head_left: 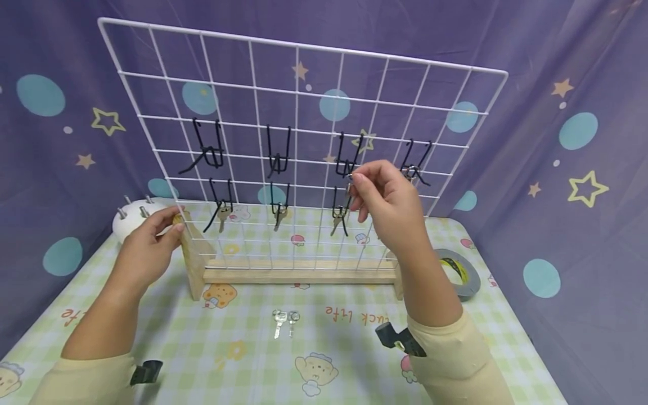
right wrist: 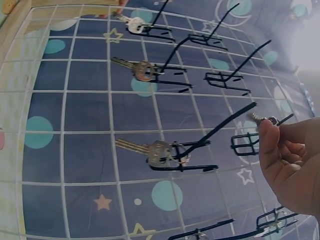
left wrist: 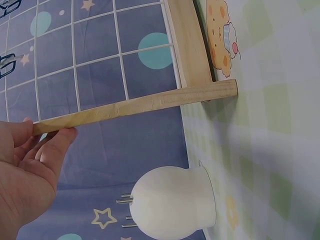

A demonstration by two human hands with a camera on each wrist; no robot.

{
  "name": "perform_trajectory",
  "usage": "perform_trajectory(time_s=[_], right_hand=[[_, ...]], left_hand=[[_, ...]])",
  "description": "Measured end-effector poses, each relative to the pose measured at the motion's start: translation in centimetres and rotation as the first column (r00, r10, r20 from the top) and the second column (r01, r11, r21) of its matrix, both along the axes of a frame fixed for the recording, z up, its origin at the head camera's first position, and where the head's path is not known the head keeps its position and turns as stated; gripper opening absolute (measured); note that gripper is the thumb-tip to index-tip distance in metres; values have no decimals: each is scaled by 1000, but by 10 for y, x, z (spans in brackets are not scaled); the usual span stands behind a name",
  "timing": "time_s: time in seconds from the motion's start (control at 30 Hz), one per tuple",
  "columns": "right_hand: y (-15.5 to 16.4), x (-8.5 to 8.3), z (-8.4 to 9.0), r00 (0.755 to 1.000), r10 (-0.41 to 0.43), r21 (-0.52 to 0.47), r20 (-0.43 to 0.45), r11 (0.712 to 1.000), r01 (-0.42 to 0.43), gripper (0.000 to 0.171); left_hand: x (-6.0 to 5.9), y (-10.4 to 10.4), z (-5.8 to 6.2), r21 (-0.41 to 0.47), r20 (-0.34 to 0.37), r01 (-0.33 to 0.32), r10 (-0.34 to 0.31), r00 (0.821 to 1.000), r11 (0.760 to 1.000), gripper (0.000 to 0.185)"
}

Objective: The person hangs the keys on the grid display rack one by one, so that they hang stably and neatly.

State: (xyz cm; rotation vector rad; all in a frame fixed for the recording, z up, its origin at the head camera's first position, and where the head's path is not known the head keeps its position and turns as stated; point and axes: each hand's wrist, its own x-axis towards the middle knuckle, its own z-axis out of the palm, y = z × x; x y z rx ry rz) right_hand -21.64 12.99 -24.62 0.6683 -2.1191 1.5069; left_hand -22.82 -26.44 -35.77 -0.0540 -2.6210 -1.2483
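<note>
2 loose keys [head_left: 285, 320] lie before the rack [head_left: 298, 270]; tape roll [head_left: 463, 273] beside.

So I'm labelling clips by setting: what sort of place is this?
Probably a staged tabletop recording booth: purple star-printed cloth backdrop, cartoon-print checked tablecloth, and a white wire grid rack of black hooks and keys as a practice prop.
</note>
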Motion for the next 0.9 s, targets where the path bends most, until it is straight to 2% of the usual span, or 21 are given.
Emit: perform_trajectory(time_s=[0.17, 0.3, 0.6, 0.9], right_hand=[[-3, -10, -4, 997, -67, 42, 27, 997, 66, 22], [-5, -16, -6, 993, -106, 39, 57, 994, 104, 20], [-6, -26, -7, 988, -143, 25, 64, 990, 142, 18], [-6, -27, -10, 987, -152, -12, 60, 988, 153, 22]], left_hand=[[0, -1, 0, 8, 3, -1, 1, 1000, 1000, 55], [0, 0, -1, 9, 3, 2, -2, 1000, 1000, 55], [-1, 0, -1, 5, -1, 1, -1, 1000, 1000, 54], [0, 0, 0, 4, 12, 3, -3, 1000, 1000, 55]])
